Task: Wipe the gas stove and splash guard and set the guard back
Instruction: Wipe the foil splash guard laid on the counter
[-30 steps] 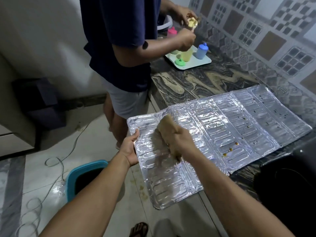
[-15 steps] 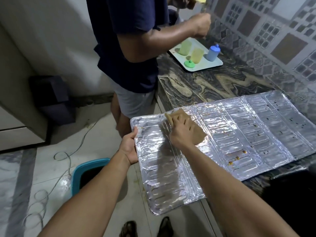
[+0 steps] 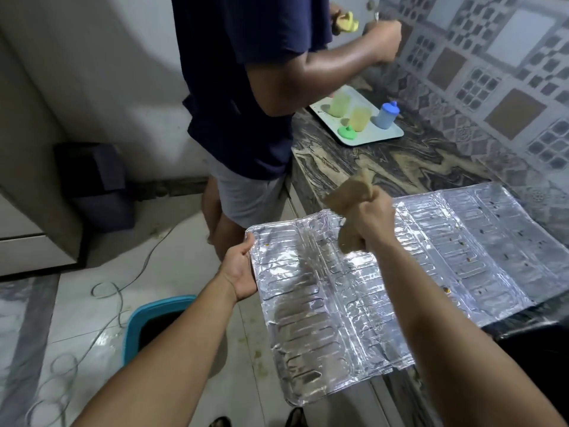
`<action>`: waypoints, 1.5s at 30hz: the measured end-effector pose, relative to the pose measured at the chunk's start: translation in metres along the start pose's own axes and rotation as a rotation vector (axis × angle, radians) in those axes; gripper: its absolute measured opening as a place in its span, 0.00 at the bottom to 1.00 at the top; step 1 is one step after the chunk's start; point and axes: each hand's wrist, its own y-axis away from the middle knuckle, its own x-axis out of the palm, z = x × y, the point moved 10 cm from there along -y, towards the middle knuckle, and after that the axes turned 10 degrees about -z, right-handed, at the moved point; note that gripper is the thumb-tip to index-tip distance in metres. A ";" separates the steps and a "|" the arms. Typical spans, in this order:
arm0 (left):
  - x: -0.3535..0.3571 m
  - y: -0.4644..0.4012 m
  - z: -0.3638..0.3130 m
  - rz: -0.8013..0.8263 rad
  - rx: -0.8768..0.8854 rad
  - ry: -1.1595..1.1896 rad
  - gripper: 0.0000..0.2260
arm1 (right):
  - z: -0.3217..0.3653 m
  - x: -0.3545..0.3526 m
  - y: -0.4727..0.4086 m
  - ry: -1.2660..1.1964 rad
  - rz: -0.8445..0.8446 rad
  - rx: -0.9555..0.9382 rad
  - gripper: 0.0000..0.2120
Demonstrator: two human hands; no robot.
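Two hands: crumpled cloth (image 3: 345,208), ribbed foil guard (image 3: 385,291).

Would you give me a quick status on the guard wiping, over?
Left hand grips splash guard edge. Right hand holds brown cloth bunched. Specks remain far right. Second person beside counter.

The splash guard (image 3: 385,282) is shiny silver foil embossed with rows of long rounded bars, dotted with small brown-orange spots towards its right side. The cloth (image 3: 346,198) is dull tan-brown. The countertop (image 3: 397,163) is dark stone with swirling beige and black veins. The wall tiles (image 3: 492,78) carry a grey, white and brown pattern of squares and checks. A pale tray (image 3: 381,137) holds a light green cup (image 3: 340,106), a yellow cup (image 3: 359,118), a blue bottle (image 3: 387,114) and a bright green lid (image 3: 347,131). The bucket (image 3: 154,318) has a turquoise rim. The second person's T-shirt (image 3: 243,81) is navy, the shorts (image 3: 246,195) grey.
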 end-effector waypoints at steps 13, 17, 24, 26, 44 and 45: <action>0.006 -0.007 -0.011 -0.002 -0.002 0.020 0.28 | -0.030 0.123 0.078 0.536 0.440 -0.335 0.17; 0.008 -0.005 -0.011 -0.023 0.015 0.024 0.29 | -0.021 0.140 0.108 0.339 0.512 -0.335 0.17; 0.008 -0.002 -0.012 -0.008 -0.021 0.129 0.43 | -0.025 0.136 0.127 0.209 0.531 -0.249 0.21; 0.005 -0.002 -0.011 -0.053 -0.019 0.129 0.44 | -0.030 0.137 0.133 0.204 0.581 -0.214 0.23; 0.030 0.022 -0.015 0.095 -0.058 0.098 0.47 | -0.005 0.132 0.122 0.325 0.617 -0.351 0.17; 0.026 0.019 -0.017 0.051 -0.050 0.082 0.46 | -0.010 0.131 0.132 0.359 0.628 -0.388 0.18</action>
